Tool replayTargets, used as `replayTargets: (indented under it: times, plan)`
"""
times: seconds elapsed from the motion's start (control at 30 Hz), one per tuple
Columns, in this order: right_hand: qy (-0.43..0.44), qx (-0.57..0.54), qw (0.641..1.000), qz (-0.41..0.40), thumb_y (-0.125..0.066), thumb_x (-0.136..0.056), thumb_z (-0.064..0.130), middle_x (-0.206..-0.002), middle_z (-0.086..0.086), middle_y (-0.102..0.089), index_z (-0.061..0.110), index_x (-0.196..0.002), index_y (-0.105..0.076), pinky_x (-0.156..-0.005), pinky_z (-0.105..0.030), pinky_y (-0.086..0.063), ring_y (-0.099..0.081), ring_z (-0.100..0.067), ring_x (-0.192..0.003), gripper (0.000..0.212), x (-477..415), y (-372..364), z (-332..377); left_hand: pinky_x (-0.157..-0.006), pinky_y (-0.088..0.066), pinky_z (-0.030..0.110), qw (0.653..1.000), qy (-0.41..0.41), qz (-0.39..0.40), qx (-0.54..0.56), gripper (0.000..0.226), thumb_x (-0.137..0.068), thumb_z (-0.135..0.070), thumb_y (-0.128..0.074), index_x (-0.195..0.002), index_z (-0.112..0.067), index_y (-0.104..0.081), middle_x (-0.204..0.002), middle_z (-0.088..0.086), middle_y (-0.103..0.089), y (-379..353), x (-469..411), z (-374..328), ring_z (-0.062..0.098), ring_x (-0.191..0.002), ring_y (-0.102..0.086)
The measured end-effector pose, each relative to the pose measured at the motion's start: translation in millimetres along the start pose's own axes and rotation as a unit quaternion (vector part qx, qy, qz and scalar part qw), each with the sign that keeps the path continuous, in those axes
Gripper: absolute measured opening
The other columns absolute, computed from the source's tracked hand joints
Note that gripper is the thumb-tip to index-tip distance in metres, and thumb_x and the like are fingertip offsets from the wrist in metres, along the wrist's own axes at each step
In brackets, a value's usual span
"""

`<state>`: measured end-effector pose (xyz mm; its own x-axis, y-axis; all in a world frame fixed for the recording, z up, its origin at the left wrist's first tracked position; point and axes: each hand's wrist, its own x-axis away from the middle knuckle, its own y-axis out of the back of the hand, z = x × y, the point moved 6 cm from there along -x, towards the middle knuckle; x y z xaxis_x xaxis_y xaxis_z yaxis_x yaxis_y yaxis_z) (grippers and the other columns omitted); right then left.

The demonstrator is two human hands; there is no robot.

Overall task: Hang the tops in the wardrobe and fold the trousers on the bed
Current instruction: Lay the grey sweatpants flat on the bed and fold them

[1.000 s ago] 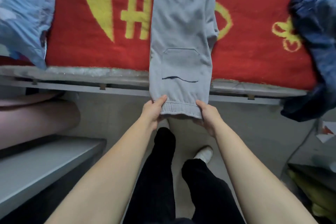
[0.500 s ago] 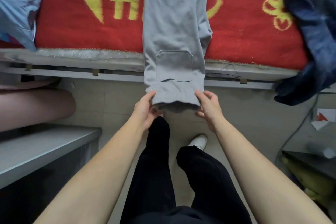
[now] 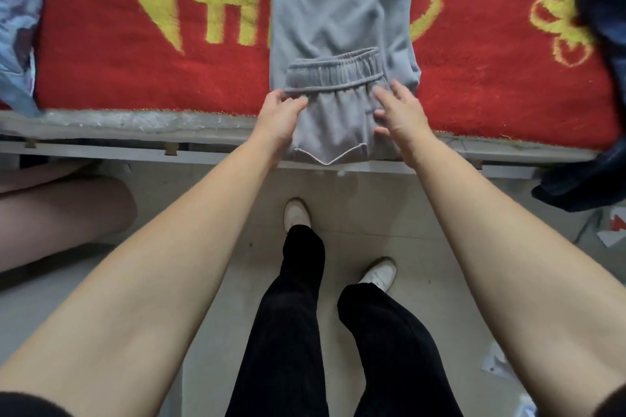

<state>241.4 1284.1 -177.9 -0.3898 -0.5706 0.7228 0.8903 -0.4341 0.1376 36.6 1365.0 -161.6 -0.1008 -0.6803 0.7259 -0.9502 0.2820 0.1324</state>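
L hand [image 3: 281,113]: pinching waistband [image 3: 333,73] end.
R hand [image 3: 398,117]: fingers spread, loose.
Trousers [image 3: 338,3]: soft, light, floppy; grab elastic corners.

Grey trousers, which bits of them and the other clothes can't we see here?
Head view: grey trousers run off the top edge; far end unseen.
Dark blue garment: cut by the right edge.
Light blue garment: cut by the left edge.
Wardrobe: outside the view.
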Motion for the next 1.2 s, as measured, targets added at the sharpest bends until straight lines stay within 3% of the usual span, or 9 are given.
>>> replayTargets:
  times: [0.13, 0.27, 0.5, 0.6, 0.7, 0.87, 0.93, 1.07, 1.2]
  plan:
    - [0.090, 0.265, 0.960, -0.019, -0.060, -0.094, 0.036, -0.146, -0.008, -0.048, 0.021, -0.151, -0.038, -0.113, -0.033, -0.035, -0.051, -0.022, -0.130, 0.063, -16, -6, -2, -0.113, -0.035, 0.032, 0.981, -0.041, 0.041, -0.184, 0.057, -0.094, -0.015, -0.060, -0.145, -0.008, -0.036, -0.139, 0.006, -0.054, -4, -24, 12, 0.012, -0.132, -0.047]
    - [0.118, 0.282, 0.946, -0.111, -0.062, -0.088, 0.051, -0.131, -0.008, -0.054, 0.016, -0.142, -0.045, -0.099, -0.029, -0.039, -0.055, -0.020, -0.118, 0.066, -21, -2, 4, -0.096, -0.045, 0.033, 0.965, -0.087, -0.073, -0.236, 0.059, -0.088, -0.035, -0.067, -0.138, -0.011, -0.045, -0.084, -0.009, -0.063, 8, -43, -3, 0.020, -0.101, -0.063]
    - [0.154, 0.370, 0.905, -0.144, -0.060, -0.091, 0.049, -0.115, -0.009, -0.057, 0.020, -0.126, -0.060, -0.090, -0.033, -0.041, -0.054, -0.024, -0.108, 0.045, -22, -4, 18, -0.094, -0.052, 0.036, 0.967, -0.047, -0.017, -0.249, 0.047, -0.073, -0.037, -0.084, -0.112, -0.015, -0.069, -0.107, 0.001, -0.072, 5, -74, -19, 0.017, -0.101, -0.067]
    - [0.209, 0.393, 0.877, -0.179, -0.056, -0.095, 0.042, -0.113, -0.013, -0.057, 0.014, -0.124, -0.061, -0.088, -0.039, -0.041, -0.054, -0.030, -0.109, 0.040, -12, -7, 26, -0.080, -0.054, 0.032, 0.968, -0.074, -0.039, -0.238, 0.039, -0.070, -0.038, -0.085, -0.100, -0.016, -0.074, -0.087, 0.001, -0.072, 10, -73, -31, 0.012, -0.081, -0.066]
    - [0.257, 0.355, 0.864, -0.246, -0.053, -0.097, 0.038, -0.115, -0.014, -0.057, 0.011, -0.132, -0.056, -0.090, -0.040, -0.043, -0.054, -0.030, -0.109, 0.044, -5, -6, 43, -0.057, -0.038, 0.018, 0.958, -0.160, -0.080, -0.224, 0.031, -0.070, -0.039, -0.084, -0.092, -0.019, -0.074, -0.058, -0.013, -0.051, 5, -69, -59, -0.002, -0.053, -0.045]
    - [0.235, 0.464, 0.838, -0.167, -0.045, -0.100, 0.028, -0.139, -0.015, -0.050, 0.017, -0.158, -0.018, -0.103, -0.044, -0.038, -0.046, -0.034, -0.127, 0.065, -33, -25, 54, -0.095, -0.044, 0.029, 0.935, -0.105, -0.089, -0.325, 0.055, -0.083, -0.026, -0.069, -0.134, -0.018, -0.049, -0.116, 0.007, -0.067, 0, -84, -71, 0.024, -0.112, -0.060]
    - [0.219, 0.489, 0.835, -0.126, -0.041, -0.102, 0.029, -0.151, -0.019, -0.038, 0.015, -0.158, -0.013, -0.111, -0.045, -0.032, -0.036, -0.035, -0.138, 0.065, -38, -32, 49, -0.099, -0.044, 0.037, 0.922, -0.100, -0.062, -0.370, 0.067, -0.088, -0.025, -0.059, -0.148, -0.019, -0.030, -0.120, 0.010, -0.066, -3, -79, -64, 0.030, -0.116, -0.058]
    - [0.289, 0.481, 0.813, -0.157, -0.046, -0.096, 0.032, -0.161, -0.028, -0.011, 0.006, -0.155, -0.023, -0.119, -0.046, -0.022, -0.017, -0.038, -0.149, 0.069, -6, -31, 41, -0.107, -0.038, 0.046, 0.850, -0.287, 0.013, -0.441, 0.073, -0.090, -0.030, -0.056, -0.152, -0.009, -0.024, -0.141, 0.018, -0.049, -8, -30, -47, 0.036, -0.128, -0.046]
    - [0.331, 0.600, 0.727, -0.048, -0.060, -0.075, 0.042, -0.161, -0.029, -0.002, 0.003, -0.157, -0.014, -0.121, -0.054, -0.010, -0.002, -0.042, -0.151, 0.101, 22, -38, -2, -0.122, -0.003, 0.048, 0.687, -0.324, 0.117, -0.640, 0.107, -0.081, -0.062, -0.060, -0.157, -0.011, -0.005, -0.162, 0.022, 0.006, -11, -4, 12, 0.036, -0.150, 0.007]
